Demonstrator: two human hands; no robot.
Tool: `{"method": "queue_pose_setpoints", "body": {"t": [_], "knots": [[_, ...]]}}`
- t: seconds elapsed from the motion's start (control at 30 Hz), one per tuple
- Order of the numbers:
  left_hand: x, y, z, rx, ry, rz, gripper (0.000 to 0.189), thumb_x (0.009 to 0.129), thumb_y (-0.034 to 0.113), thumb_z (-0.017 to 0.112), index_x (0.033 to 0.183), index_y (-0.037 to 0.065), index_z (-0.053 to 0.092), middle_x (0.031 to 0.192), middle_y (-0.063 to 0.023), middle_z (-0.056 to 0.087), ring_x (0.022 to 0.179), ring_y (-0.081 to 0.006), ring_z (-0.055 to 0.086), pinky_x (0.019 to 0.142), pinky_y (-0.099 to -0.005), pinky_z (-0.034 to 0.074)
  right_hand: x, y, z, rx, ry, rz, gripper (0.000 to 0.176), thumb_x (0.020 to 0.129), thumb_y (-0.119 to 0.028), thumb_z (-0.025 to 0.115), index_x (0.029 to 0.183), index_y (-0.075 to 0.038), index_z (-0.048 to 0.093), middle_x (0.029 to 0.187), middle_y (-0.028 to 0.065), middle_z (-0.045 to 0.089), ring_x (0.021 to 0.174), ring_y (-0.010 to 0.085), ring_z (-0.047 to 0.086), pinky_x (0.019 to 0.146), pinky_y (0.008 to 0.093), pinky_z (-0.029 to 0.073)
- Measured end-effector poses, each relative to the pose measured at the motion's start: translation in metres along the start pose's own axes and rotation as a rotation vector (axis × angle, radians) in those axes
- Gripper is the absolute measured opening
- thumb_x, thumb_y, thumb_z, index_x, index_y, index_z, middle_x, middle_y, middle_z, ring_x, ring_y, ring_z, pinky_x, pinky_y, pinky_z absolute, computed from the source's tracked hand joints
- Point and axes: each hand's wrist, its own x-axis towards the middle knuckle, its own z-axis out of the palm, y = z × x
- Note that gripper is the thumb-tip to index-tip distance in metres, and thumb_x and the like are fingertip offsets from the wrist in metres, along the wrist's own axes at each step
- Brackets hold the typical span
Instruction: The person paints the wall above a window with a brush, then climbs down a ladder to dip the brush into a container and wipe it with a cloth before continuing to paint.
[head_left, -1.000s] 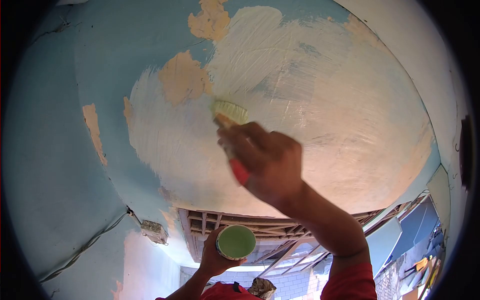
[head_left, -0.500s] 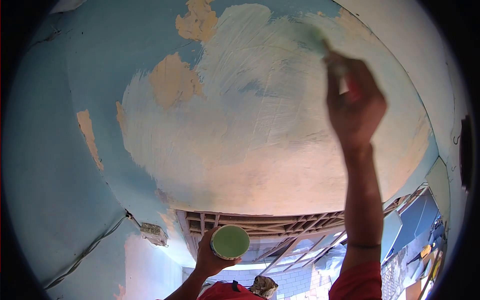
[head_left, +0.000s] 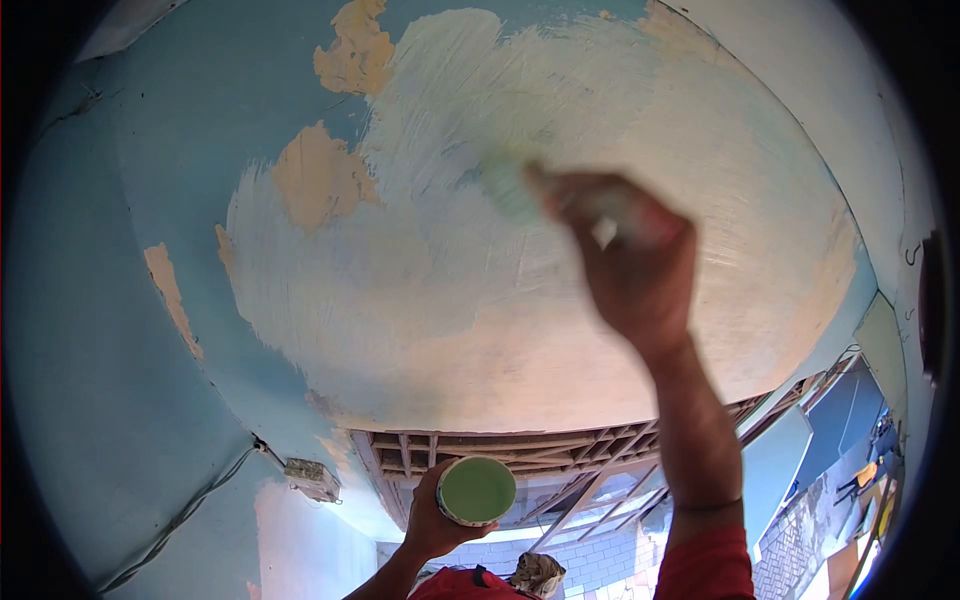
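Note:
My right hand [head_left: 640, 250] is raised against the wall [head_left: 480, 330], its fingers closed round the handle of a paintbrush [head_left: 515, 180]. Motion smears the brush; its pale green bristles are at the wall surface. Streaky whitish strokes cover much of the old blue and peach paint there. Low in the view, my left hand [head_left: 435, 520] is wrapped round a round cup of light green paint [head_left: 478, 490], held with its mouth facing me.
Bare peach patches [head_left: 318, 178] show on the blue wall at the left. A junction box [head_left: 312, 480] with a twisted cable [head_left: 190, 510] is fixed at lower left. Below the painted area is a wooden slatted frame [head_left: 520, 450]. Assorted items [head_left: 865, 480] lie at lower right.
My right hand has swept the brush left and down across the wall from the upper right. The cup in my left hand sits slightly further right in view.

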Motion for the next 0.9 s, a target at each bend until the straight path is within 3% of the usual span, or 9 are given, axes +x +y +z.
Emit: {"method": "queue_pose_setpoints", "body": {"t": [0.17, 0.2, 0.3, 0.33, 0.4, 0.5, 0.67, 0.83, 0.9], "knots": [[-0.005, -0.014, -0.005, 0.057, 0.009, 0.009, 0.111, 0.058, 0.018, 0.106, 0.149, 0.007, 0.044, 0.137, -0.0123, 0.063, 0.129, -0.0257, 0.062, 0.107, -0.0426, 0.055, 0.059, 0.006, -0.058, -0.525, 0.142, -0.123, 0.008, 0.096, -0.011, 0.073, 0.096, -0.009, 0.080, 0.095, 0.0072, 0.082, 0.076, 0.0149, 0.077, 0.066, 0.0242, 0.058], [-0.006, -0.015, -0.006, 0.062, 0.046, 0.002, 0.109, 0.057, 0.024, 0.106, 0.146, 0.006, 0.047, 0.134, -0.0137, 0.065, 0.126, -0.0285, 0.064, 0.106, -0.0443, 0.054, 0.061, 0.002, -0.059, -0.566, 0.177, -0.136, 0.012, 0.096, -0.010, 0.076, 0.107, -0.008, 0.081, 0.100, 0.0018, 0.082, 0.064, 0.0030, 0.065, 0.055, 0.0218, 0.047], [-0.005, -0.018, -0.008, 0.065, 0.090, -0.001, 0.107, 0.055, 0.029, 0.107, 0.143, 0.006, 0.051, 0.132, -0.0150, 0.067, 0.123, -0.0310, 0.067, 0.105, -0.0457, 0.054, 0.056, 0.011, -0.049, -0.629, 0.294, -0.388, 0.012, 0.095, -0.009, 0.078, 0.107, -0.009, 0.081, 0.101, 0.0039, 0.082, 0.074, 0.0087, 0.074, 0.063, 0.0240, 0.055], [-0.005, -0.018, -0.008, 0.062, 0.097, -0.001, 0.106, 0.055, 0.029, 0.107, 0.143, 0.006, 0.051, 0.132, -0.0149, 0.067, 0.123, -0.0308, 0.067, 0.105, -0.0454, 0.054, 0.044, 0.000, -0.035, -0.619, 0.252, -0.270, 0.015, 0.094, -0.008, 0.080, 0.108, -0.010, 0.080, 0.099, 0.0053, 0.081, 0.083, 0.0140, 0.078, 0.070, 0.0261, 0.059], [-0.002, -0.013, -0.006, 0.071, 0.070, 0.001, 0.109, 0.056, 0.024, 0.107, 0.146, 0.006, 0.048, 0.135, -0.0137, 0.064, 0.126, -0.0281, 0.064, 0.107, -0.0441, 0.054, 0.016, -0.005, -0.001, -0.756, 0.147, -0.236, 0.015, 0.093, -0.012, 0.081, 0.107, -0.013, 0.080, 0.092, 0.0030, 0.079, 0.073, 0.0131, 0.075, 0.058, 0.0272, 0.057], [0.003, -0.012, 0.001, 0.013, 0.065, -0.001, 0.109, 0.056, 0.024, 0.107, 0.146, 0.006, 0.048, 0.135, -0.0138, 0.065, 0.126, -0.0276, 0.064, 0.107, -0.0443, 0.053, -0.029, -0.028, 0.046, -0.677, -0.015, -0.321, 0.020, 0.088, -0.020, 0.084, 0.107, -0.012, 0.080, 0.098, 0.0032, 0.075, 0.058, 0.0074, 0.063, 0.047, 0.0263, 0.049], [0.009, 0.004, 0.013, -0.070, 0.037, -0.004, 0.105, 0.055, 0.028, 0.106, 0.143, 0.005, 0.053, 0.132, -0.0151, 0.068, 0.123, -0.0304, 0.066, 0.106, -0.0462, 0.053, -0.067, -0.063, 0.089, -0.336, -0.195, -0.255, 0.021, 0.087, -0.016, 0.082, 0.106, -0.008, 0.078, 0.100, 0.0089, 0.075, 0.060, 0.0125, 0.067, 0.053, 0.0298, 0.053], [0.000, -0.009, 0.012, 0.047, -0.012, 0.024, 0.109, 0.059, 0.021, 0.106, 0.148, 0.005, 0.045, 0.138, -0.0122, 0.062, 0.130, -0.0247, 0.061, 0.109, -0.0420, 0.052, -0.020, -0.038, 0.041, -0.190, -0.107, 0.000, 0.015, 0.089, -0.002, 0.079, 0.103, -0.007, 0.079, 0.098, 0.0075, 0.080, 0.071, 0.0155, 0.075, 0.057, 0.0300, 0.057], [-0.005, -0.008, 0.009, 0.074, -0.003, 0.003, 0.109, 0.059, 0.021, 0.106, 0.148, 0.005, 0.045, 0.138, -0.0124, 0.062, 0.129, -0.0250, 0.061, 0.109, -0.0419, 0.052, 0.010, -0.003, 0.019, -0.126, 0.034, -0.058, 0.014, 0.091, 0.000, 0.078, 0.104, -0.005, 0.079, 0.102, 0.0060, 0.082, 0.076, 0.0113, 0.076, 0.060, 0.0268, 0.056]]}}
